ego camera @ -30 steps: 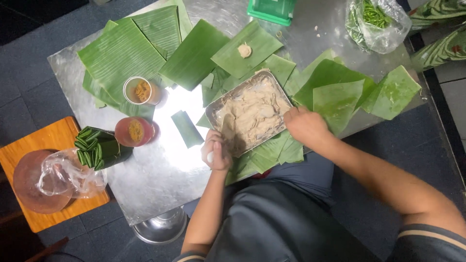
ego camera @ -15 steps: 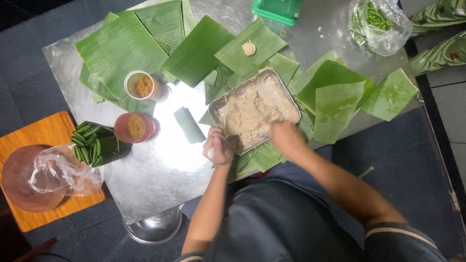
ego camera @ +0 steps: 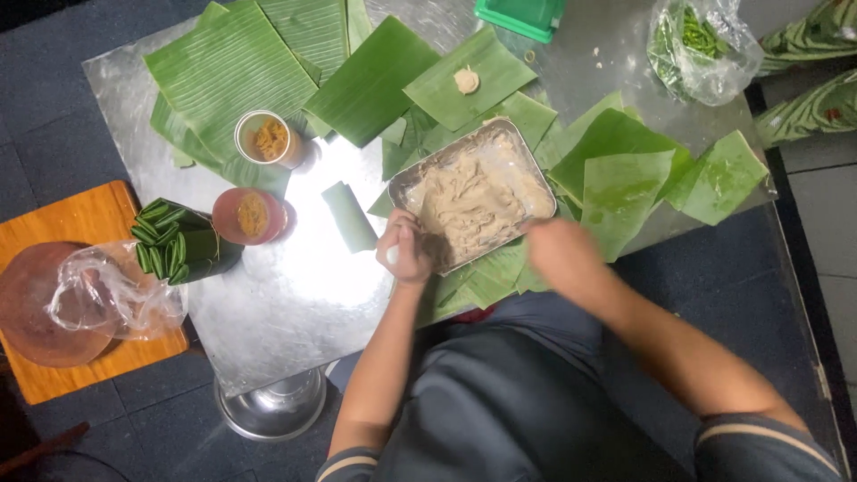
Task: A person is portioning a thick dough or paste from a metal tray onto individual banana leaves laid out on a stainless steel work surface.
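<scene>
Far to the left of the shiny metal tray of pale dough [ego camera: 473, 198], off the edge of the silver metal table [ego camera: 295, 303], sits an orange wooden board [ego camera: 62, 223] with a round brown plate [ego camera: 31, 308] and a crumpled clear plastic bag [ego camera: 107, 290] on it. Closer to the tray, on the table, is a bundle of dark green rolled leaf packets [ego camera: 178, 243]. Next comes a small reddish cup of orange-brown filling [ego camera: 248, 216], and above it a white cup of the same kind of filling [ego camera: 266, 139]. Big green banana leaves [ego camera: 232, 71] lie spread behind these cups. One small rolled green leaf [ego camera: 350, 217] lies just left of the tray. The left hand [ego camera: 406, 248] is at the tray's near left corner, touching its rim, with its fingers curled shut around something small and white; I cannot tell what it is. The tray itself sits in the middle of the table on top of leaf pieces. Behind it, a small pale lump of dough [ego camera: 465, 80] rests on a square-cut leaf [ego camera: 469, 80], and a green plastic box [ego camera: 522, 15] sits at the far edge. The right hand [ego camera: 558, 253] is at the tray's near right corner, blurred, so I cannot tell whether it is open or closed. More cut green leaf squares [ego camera: 625, 178] lie right of the tray, and a clear bag of green leaves [ego camera: 701, 45] is far behind them.
</scene>
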